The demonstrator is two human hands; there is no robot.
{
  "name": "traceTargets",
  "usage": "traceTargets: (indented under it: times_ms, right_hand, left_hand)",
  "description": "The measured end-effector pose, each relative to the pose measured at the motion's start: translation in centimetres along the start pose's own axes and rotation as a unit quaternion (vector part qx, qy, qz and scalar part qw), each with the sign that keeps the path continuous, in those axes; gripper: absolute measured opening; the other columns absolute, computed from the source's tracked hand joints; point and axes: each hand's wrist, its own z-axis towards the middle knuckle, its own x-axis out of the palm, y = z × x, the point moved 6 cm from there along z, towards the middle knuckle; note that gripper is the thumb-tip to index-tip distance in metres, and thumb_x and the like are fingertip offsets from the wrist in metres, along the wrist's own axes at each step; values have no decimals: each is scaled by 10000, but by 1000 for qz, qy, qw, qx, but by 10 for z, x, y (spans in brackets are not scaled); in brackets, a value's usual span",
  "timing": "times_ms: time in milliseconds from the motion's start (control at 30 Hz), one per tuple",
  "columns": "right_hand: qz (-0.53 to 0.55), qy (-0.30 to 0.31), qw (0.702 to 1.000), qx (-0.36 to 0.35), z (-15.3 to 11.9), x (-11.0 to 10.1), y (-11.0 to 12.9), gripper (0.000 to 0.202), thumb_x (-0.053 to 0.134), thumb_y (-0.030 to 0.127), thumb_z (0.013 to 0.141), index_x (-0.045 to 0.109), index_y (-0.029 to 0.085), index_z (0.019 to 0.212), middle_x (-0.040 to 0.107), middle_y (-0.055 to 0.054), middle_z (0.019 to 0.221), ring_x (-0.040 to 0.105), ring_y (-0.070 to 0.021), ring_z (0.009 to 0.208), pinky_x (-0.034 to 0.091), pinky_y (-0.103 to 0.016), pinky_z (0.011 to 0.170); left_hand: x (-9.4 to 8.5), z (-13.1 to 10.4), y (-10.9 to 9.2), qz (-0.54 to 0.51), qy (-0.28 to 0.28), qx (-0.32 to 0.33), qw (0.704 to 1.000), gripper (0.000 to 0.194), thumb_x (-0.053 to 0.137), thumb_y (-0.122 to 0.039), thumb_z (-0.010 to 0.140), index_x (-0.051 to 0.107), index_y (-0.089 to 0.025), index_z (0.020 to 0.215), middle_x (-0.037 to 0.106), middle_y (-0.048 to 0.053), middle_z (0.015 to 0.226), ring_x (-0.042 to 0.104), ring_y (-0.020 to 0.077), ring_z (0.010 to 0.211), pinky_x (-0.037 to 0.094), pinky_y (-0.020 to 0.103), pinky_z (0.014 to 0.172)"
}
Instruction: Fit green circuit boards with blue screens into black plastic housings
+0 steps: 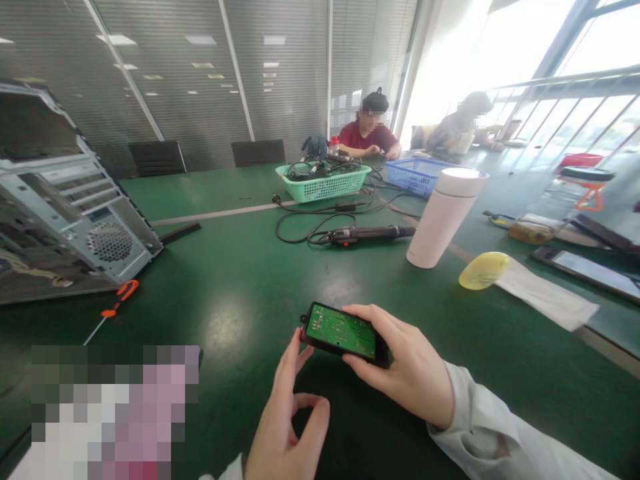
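Observation:
A green circuit board (341, 328) lies in a shallow black plastic case (325, 347), its solder side facing up. My right hand (405, 360) grips the case by its right end, thumb along the near edge and fingers over the far edge. At the left end, by a small mounting tab, the fingertips of my left hand (295, 420) touch or nearly touch the case. Its thumb is apart from the case and bent towards the other fingers, with nothing seen between them. The case is held just above the green table (240, 280), slightly tilted.
An electric screwdriver (370, 235) with its cable lies beyond the case. A pink tumbler (443, 220) stands right of it. Behind are a green basket (330, 187) of cables and a blue basket (413, 177). An open computer case (75, 193) stands left. Two people sit across the table.

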Motion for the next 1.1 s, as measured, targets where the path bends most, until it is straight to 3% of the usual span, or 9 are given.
traceTargets:
  times_ms: [100,267,367,467,600,700,800,967,1100]
  right_hand:
    - [24,5,1000,18,-7,5,-6,391,590,287,889,477,259,1262,589,-7,1149,584,-169,984,436,-277,837]
    - [97,9,990,99,-9,6,-10,255,584,332,875,581,228,1108,608,-7,1007,572,-160,860,405,-268,762]
    - [179,18,965,190,-7,8,-19,285,573,424,864,601,186,1019,613,-30,934,562,-170,843,406,-269,767]
    - [316,74,896,305,-10,20,-28,409,523,563,837,535,160,903,576,-29,769,578,-163,693,427,-237,614]
    - [495,166,743,418,-22,38,-23,518,409,642,809,500,132,830,529,-48,685,569,-139,551,389,-175,458]
    - [581,155,662,447,-23,40,-20,512,353,605,841,509,122,784,508,-47,691,544,-95,528,408,-147,468]
    - [627,93,622,460,-21,36,-27,425,334,518,920,520,138,880,534,-38,742,548,-77,552,452,-137,523]
    - [625,29,630,460,-21,35,-41,436,259,496,1026,514,145,989,559,-52,847,581,-76,629,490,-136,569]
    - [571,38,707,415,-20,34,-41,522,419,666,955,476,164,1081,560,-56,939,616,-89,758,501,-123,603]
  left_hand:
    - [3,0,-1,-12,38,-25,999,608,523,-185,909,370,-354,1473,452,46,1521,423,273,1388,576,317,868]
    - [3,0,-2,-36,5,-17,999,575,556,-226,889,438,-355,1437,428,39,1528,416,299,1382,576,321,844]
    - [4,-1,-6,-24,2,6,1000,580,561,-222,865,468,-384,1415,436,18,1516,441,306,1349,574,321,819]
    - [6,-2,-11,3,21,25,999,592,576,-228,847,480,-419,1399,420,-8,1517,471,298,1303,560,321,826]
    - [6,-3,-16,14,21,50,998,690,573,-184,827,399,-430,1447,399,-6,1522,472,289,1283,550,314,814]
    - [6,-3,-14,8,2,41,999,675,526,-168,863,361,-412,1470,464,28,1459,507,261,1239,547,290,784]
    - [6,-1,-15,13,8,34,999,533,515,-177,878,530,-389,1367,517,32,1399,532,248,1207,543,276,795]
    - [4,2,-18,24,61,25,998,410,531,-184,895,640,-396,1230,529,17,1359,555,236,1177,543,271,844]
    - [0,3,-12,18,66,0,998,316,522,-211,919,665,-360,1157,523,20,1319,584,218,1113,546,273,865]
